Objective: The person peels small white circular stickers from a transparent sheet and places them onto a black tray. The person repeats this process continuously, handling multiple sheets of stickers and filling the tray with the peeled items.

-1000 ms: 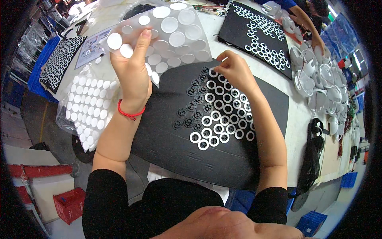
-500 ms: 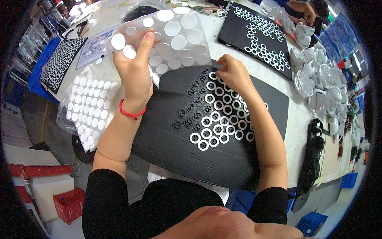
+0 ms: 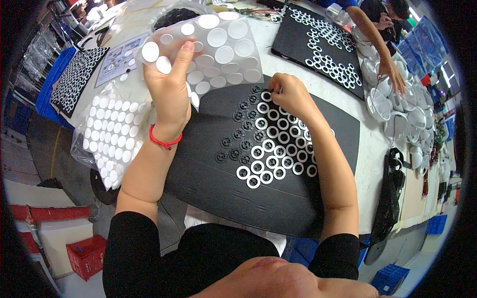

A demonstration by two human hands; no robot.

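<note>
My left hand (image 3: 169, 92) grips a translucent sheet of round white stickers (image 3: 238, 67), thumb on top and fingers behind it. The sheet is tilted up over the far left edge of a black board (image 3: 213, 193). On the board lie several small black round parts (image 3: 226, 142), bare at the left. Further right, similar parts carry white rings (image 3: 267, 176). My right hand (image 3: 293, 94) is at the board's far edge, fingertips pinched together beside a ringed part (image 3: 266, 96). What the pinch holds, if anything, is hidden.
More sticker sheets (image 3: 112, 124) lie on plastic at the left. A second black board (image 3: 318, 44) with ringed parts lies beyond, another (image 3: 77, 79) at far left. White cup-like pieces (image 3: 397, 99) are piled at the right, where a co-worker's hand (image 3: 392, 74) reaches in.
My right hand has shifted slightly and its fingers have drawn down closer to the board. The sheet has moved slightly. A co-worker's arm has come in over the white pieces.
</note>
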